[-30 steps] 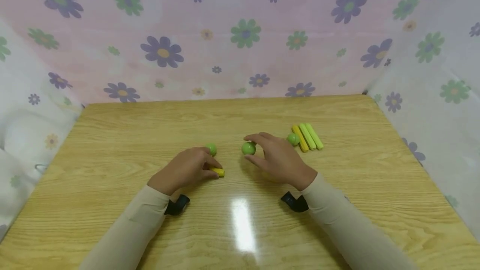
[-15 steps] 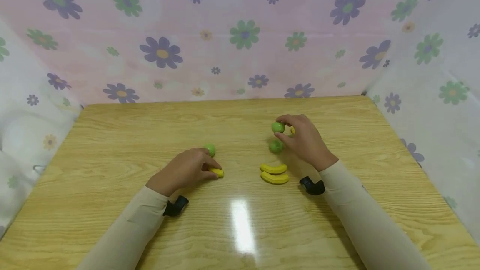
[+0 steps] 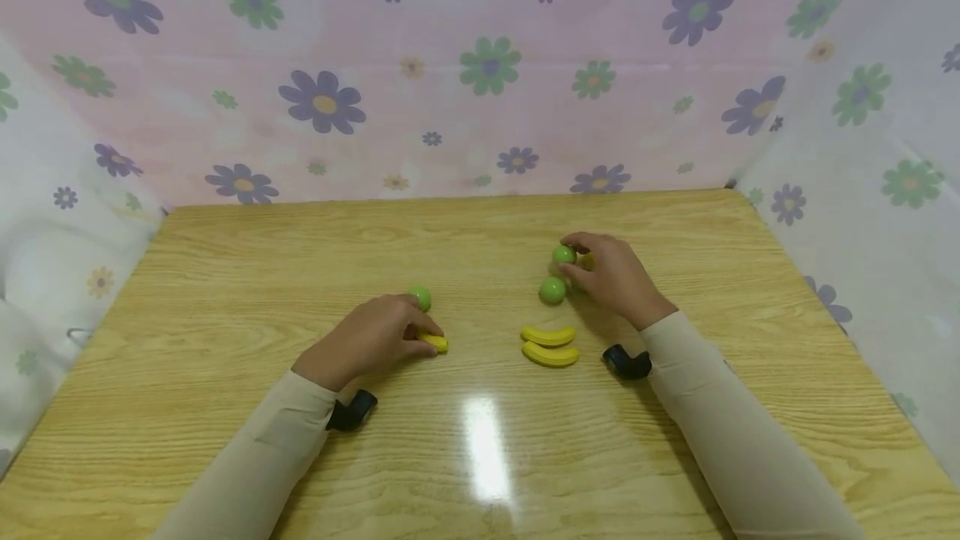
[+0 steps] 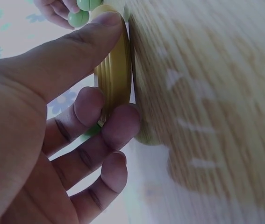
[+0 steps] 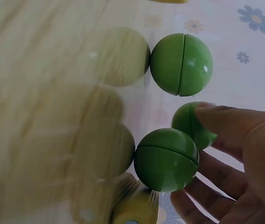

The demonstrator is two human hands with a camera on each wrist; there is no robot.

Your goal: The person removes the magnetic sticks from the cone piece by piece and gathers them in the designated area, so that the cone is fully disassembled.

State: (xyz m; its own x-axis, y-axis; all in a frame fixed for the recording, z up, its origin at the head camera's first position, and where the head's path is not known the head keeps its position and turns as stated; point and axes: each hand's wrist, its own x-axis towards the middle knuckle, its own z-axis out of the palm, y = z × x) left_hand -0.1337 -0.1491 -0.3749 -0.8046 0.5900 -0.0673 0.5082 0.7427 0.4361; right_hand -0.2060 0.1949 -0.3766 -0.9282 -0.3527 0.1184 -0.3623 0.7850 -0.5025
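Note:
My left hand [image 3: 367, 342] pinches a yellow toy banana [image 4: 115, 70] between thumb and fingers, close over the table. Just beyond that hand sits a green ball [image 3: 422, 298], partly covered by the fingers. Farther right and back, my right hand [image 3: 611, 277] holds another green ball [image 3: 564, 255] with thumb and fingertips. In the right wrist view, the held ball [image 5: 193, 122] has a green ball on the table to either side, one higher up [image 5: 181, 64] and one lower [image 5: 166, 159]. The lower one is hidden behind my hand in the head view.
Two yellow toy bananas [image 3: 549, 346] lie together in front of the right hand. A yellow stick [image 3: 588, 261] peeks out beyond that hand, which hides the rest. Flowered cloth [image 3: 450, 107] stands along the back and sides of the wooden table [image 3: 315, 248].
My right hand has carried its ball right and farther back, then slightly lower. This uncovers two bananas and a green ball, and covers the sticks. My left hand stays still.

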